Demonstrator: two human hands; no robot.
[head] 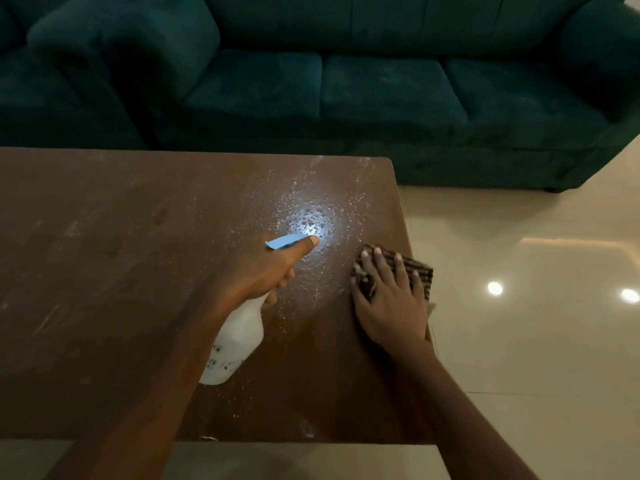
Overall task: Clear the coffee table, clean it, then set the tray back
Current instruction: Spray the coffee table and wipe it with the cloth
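- Brown coffee table (104, 271) fills the lower left and middle of the view. Its top on the left is dull, with pale streaks and smudges.
- Dark green sofa (381, 88) runs along the far side of the table, with its seat cushions facing the table's far edge.
- Left hand (263, 271) reaches in from the lower left over the middle of the table. Its fingers are curled round the neck of a white spray bottle (239, 337), and one digit lies stretched forward along the top.
- The bottle is tilted, with its base toward the person and its blue nozzle (284, 241) pointing away. Whether the base touches the tabletop cannot be told.
- Droplets (311, 216) cover the tabletop just beyond the nozzle in a wide wet patch, which shines brightest right in front of the nozzle and spreads toward the far right corner.
- Right hand (391, 303) lies palm down with its fingers spread and straight, pressing flat on a dark striped cloth (420, 271).
- The cloth sits at the table's right edge, just beside the wet patch, and part of it hangs over the edge.
- Cream tiled floor (519, 341) lies to the right of the table, glossy, with two round light reflections (495, 288) on it.
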